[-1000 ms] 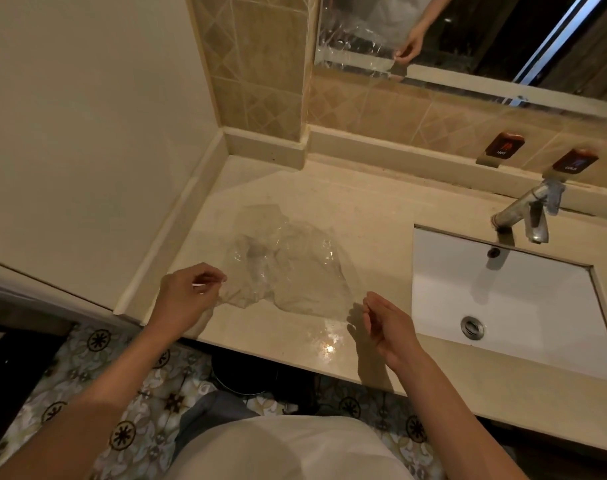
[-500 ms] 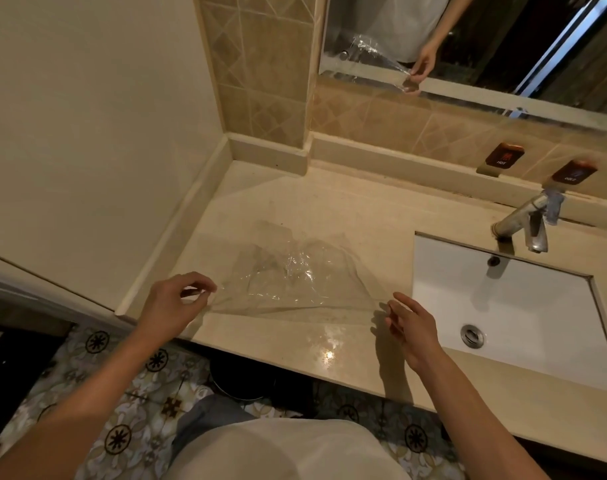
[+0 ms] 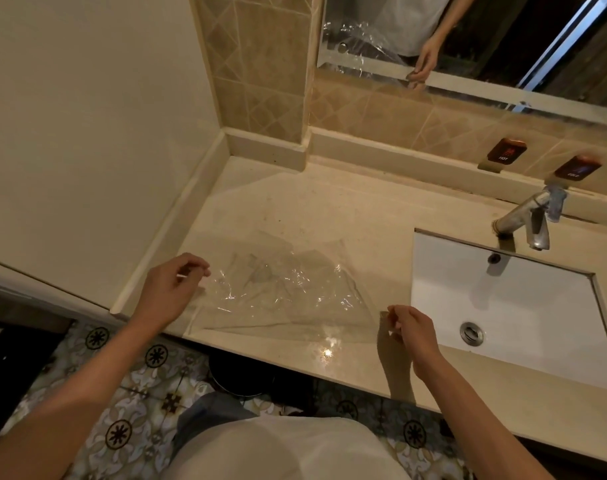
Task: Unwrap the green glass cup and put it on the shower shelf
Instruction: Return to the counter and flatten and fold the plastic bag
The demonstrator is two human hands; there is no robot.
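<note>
From the head view we see a clear plastic wrap stretched left to right above the tabletop, pinched by left hand and right hand fingers. No cup visible. The sink lies right; the wall edges left.

Beige counter w/ inset white sink, clear wrap over it

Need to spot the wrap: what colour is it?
Clear, colourless plastic wrap, shiny; head view.
</note>
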